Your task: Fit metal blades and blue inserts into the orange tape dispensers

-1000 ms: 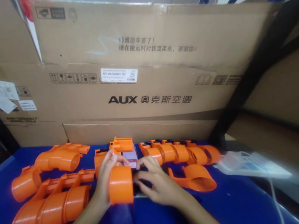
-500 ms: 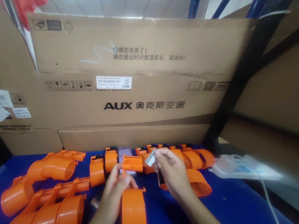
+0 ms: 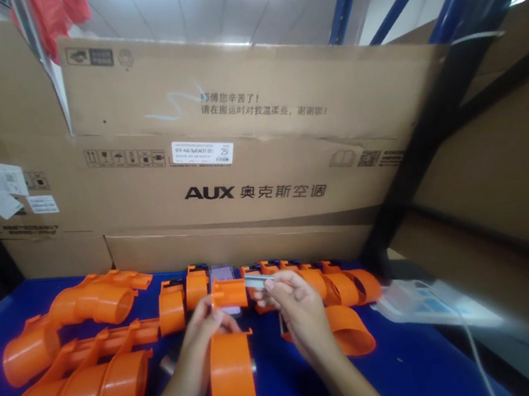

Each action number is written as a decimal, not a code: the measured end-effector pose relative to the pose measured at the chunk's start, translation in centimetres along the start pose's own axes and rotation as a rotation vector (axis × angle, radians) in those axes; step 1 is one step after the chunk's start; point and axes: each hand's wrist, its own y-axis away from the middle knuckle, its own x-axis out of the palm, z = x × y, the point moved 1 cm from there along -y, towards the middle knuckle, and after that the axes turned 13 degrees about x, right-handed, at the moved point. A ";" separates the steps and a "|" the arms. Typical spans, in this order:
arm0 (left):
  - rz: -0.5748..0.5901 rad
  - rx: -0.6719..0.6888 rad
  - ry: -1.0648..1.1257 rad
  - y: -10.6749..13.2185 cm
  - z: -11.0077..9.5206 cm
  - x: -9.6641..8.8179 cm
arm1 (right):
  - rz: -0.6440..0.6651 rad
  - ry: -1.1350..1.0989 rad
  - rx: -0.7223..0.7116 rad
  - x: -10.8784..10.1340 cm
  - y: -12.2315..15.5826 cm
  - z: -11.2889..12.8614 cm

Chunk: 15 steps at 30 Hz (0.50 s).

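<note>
My left hand (image 3: 198, 347) is closed around an orange plastic housing piece (image 3: 230, 359), holding it up over the blue table (image 3: 415, 369). The piece's narrow upper end (image 3: 228, 293) points away from me. My right hand (image 3: 297, 311) pinches a small grey metal strip (image 3: 257, 281) between thumb and fingers, its tip right beside that upper end. Both forearms reach in from the bottom edge.
Large orange curved shells (image 3: 73, 385) lie at the left. A row of smaller orange pieces (image 3: 330, 285) lines the back, against stacked AUX cardboard boxes (image 3: 248, 160). A clear plastic bag (image 3: 429, 302) and a white cable (image 3: 475, 352) lie at the right. A black post (image 3: 434, 122) slants there.
My right hand picked the grey strip up from the table and brought it to the top of the orange piece. My left hand lifted and tilted that piece.
</note>
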 end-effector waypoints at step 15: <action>-0.024 -0.029 -0.129 -0.6 -0.2 -0.5 | 0.100 0.195 -0.005 -0.6 -0.2 1.3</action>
